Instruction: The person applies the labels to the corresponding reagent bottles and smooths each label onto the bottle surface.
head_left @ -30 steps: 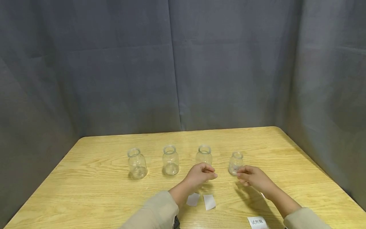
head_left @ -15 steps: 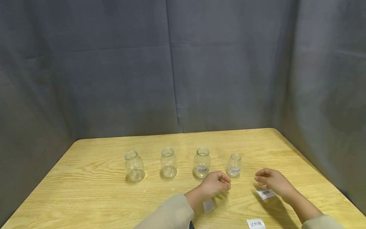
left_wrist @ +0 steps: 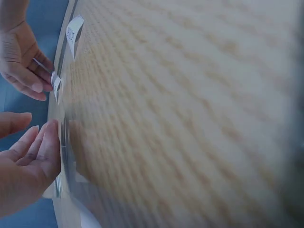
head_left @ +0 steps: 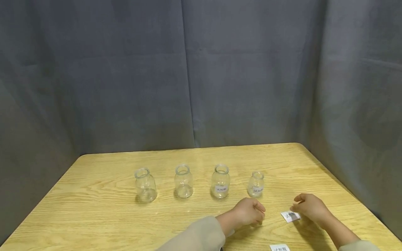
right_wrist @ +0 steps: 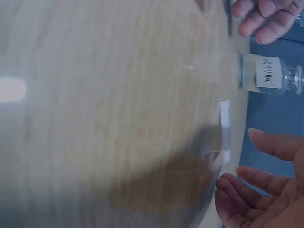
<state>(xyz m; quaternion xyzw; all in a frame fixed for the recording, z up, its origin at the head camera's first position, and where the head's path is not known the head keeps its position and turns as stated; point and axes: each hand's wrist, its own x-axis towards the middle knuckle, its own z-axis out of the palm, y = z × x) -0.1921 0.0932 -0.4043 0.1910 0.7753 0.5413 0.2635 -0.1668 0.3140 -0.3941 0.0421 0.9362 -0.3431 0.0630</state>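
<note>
Both half-open, empty: left hand (head_left: 249,211) nearside of small jar (head_left: 255,182), right hand (head_left: 311,208) by label (head_left: 290,217), right of jar; label pick-up, likely; pinch needed.

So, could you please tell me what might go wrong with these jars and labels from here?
The left hand is close in front of the small labelled jar, so a careless sweep might tip the glass over. The label by the right hand looks slightly bent in the left wrist view, so it could crease or slip if pinched.
</note>
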